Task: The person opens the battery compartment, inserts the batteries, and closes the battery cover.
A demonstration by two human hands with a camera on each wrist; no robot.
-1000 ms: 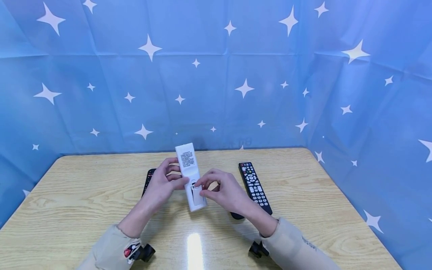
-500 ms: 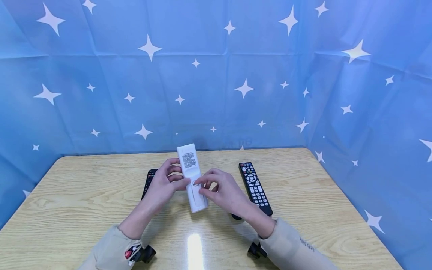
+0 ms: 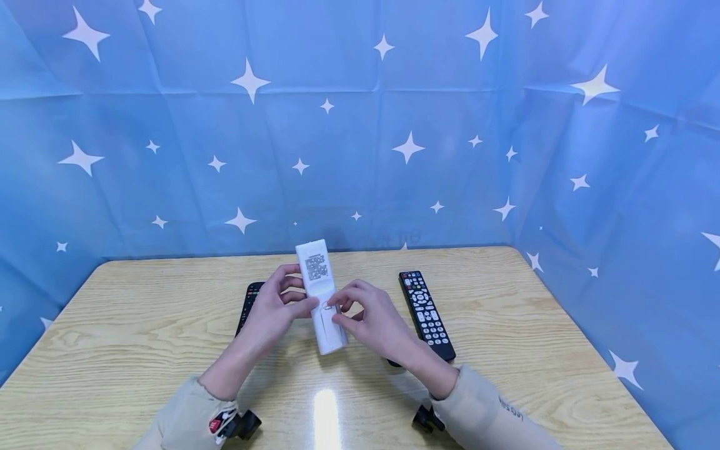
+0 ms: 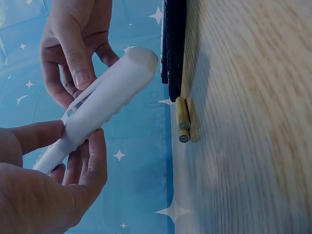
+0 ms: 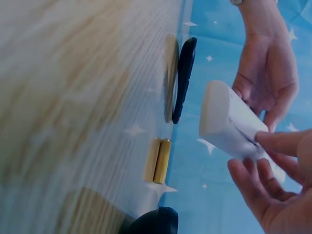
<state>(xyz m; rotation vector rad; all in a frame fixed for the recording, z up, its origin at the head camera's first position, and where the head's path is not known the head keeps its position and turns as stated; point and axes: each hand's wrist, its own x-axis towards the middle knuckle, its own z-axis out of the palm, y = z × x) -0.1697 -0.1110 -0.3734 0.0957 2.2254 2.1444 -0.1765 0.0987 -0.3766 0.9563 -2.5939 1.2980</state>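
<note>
A white remote control [image 3: 320, 297] is held above the table with its labelled back up. My left hand [image 3: 278, 309] grips it by its left side, thumb on the back. My right hand [image 3: 368, 315] pinches the battery cover [image 3: 332, 328] at its upper end, index finger and thumb close together. In the left wrist view the cover [image 4: 91, 91] stands slightly raised off the remote along one edge, leaving a dark narrow gap. Two gold batteries [image 4: 183, 119] lie side by side on the table; the remote and hands hide them in the head view.
To the right lies a black remote control [image 3: 429, 315] with white buttons. Another black remote [image 3: 249, 304] is partly hidden behind the left hand. The rounded end of a further black object [image 3: 395, 362] shows beneath the right wrist. A starry blue curtain [image 3: 337, 156] borders the wooden table [image 3: 140, 325].
The battery cover has come down closer to the white remote's back, so the dark opening has narrowed to a thin line. The right hand's fingers moved slightly with it; the left hand kept its grip.
</note>
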